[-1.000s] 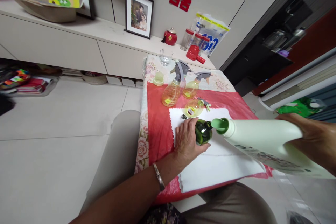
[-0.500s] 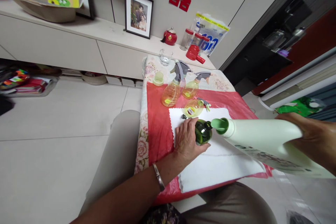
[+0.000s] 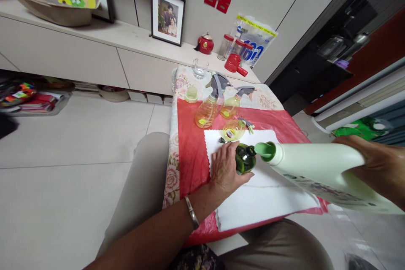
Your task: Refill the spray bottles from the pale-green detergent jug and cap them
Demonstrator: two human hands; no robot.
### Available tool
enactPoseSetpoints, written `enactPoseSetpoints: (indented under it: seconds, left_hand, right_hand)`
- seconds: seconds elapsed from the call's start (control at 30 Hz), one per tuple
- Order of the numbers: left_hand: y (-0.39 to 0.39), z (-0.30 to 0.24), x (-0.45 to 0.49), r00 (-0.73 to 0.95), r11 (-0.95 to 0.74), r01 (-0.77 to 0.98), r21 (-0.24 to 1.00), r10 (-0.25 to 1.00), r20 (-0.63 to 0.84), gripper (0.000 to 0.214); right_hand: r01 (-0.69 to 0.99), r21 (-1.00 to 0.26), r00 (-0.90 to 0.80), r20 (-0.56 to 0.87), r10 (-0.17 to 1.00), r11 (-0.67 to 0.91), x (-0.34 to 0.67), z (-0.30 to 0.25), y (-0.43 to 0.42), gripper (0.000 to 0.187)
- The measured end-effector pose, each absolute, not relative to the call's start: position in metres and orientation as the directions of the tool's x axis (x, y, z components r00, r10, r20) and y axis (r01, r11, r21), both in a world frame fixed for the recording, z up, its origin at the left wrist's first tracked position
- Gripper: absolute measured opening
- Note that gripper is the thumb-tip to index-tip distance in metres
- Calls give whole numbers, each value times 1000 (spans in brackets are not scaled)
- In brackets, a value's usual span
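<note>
My left hand (image 3: 226,168) is wrapped round a dark green bottle (image 3: 245,160) above the white cloth (image 3: 253,202). Its open neck points right, toward a big pale green jug (image 3: 316,158) that lies tilted almost level. The jug's green pouring spout (image 3: 265,150) meets or nearly meets the bottle's mouth; I cannot tell if liquid is flowing. My right hand (image 3: 376,164) grips the jug by its handle at the right edge. Just beyond my left hand are a small dark cap (image 3: 222,140) and a yellow bottle (image 3: 233,130) lying on its side.
Spray bottles (image 3: 206,114) with grey triggers stand on the red cover (image 3: 193,156). A pale green cap (image 3: 191,94) and a glass cup (image 3: 200,68) sit toward the far edge. Behind runs a cabinet with a red pot (image 3: 205,45) and red-lidded jars (image 3: 225,47).
</note>
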State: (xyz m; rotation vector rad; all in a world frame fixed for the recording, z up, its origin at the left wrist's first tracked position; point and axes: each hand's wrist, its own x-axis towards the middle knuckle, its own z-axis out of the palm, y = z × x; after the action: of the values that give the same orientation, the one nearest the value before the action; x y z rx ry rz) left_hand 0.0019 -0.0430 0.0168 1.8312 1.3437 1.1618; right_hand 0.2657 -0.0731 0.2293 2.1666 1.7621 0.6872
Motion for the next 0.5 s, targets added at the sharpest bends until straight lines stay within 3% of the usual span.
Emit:
enactPoseSetpoints:
  seconds: [0.5]
  left_hand:
    - [-43,18,2,118,-321,428,845,947,299,92]
  right_hand:
    - [841,476,185,193,963,-257,269,233,-71,51]
